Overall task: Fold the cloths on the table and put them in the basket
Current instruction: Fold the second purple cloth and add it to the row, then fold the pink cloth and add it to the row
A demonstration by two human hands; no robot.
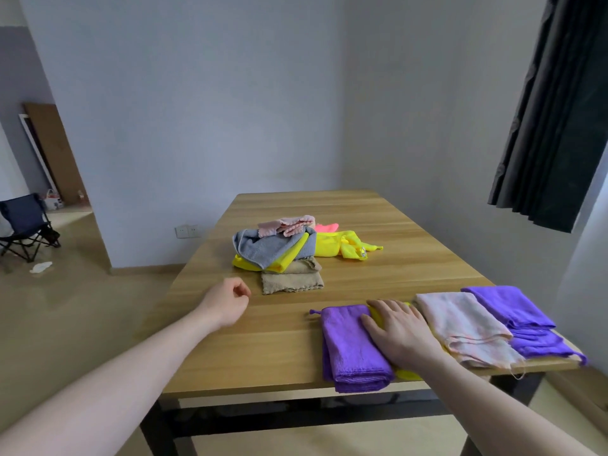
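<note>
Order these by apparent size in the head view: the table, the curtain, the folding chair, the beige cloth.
1. table
2. curtain
3. chair, though it stands far away, so it only looks small
4. beige cloth

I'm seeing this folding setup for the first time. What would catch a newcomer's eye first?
Probably the bright row of folded cloths along the near edge: a purple cloth, a pale pink cloth and another purple one, with the right hand flat across them. Next, the jumbled pile mid-table, towards which the left hand reaches, loosely curled.
</note>
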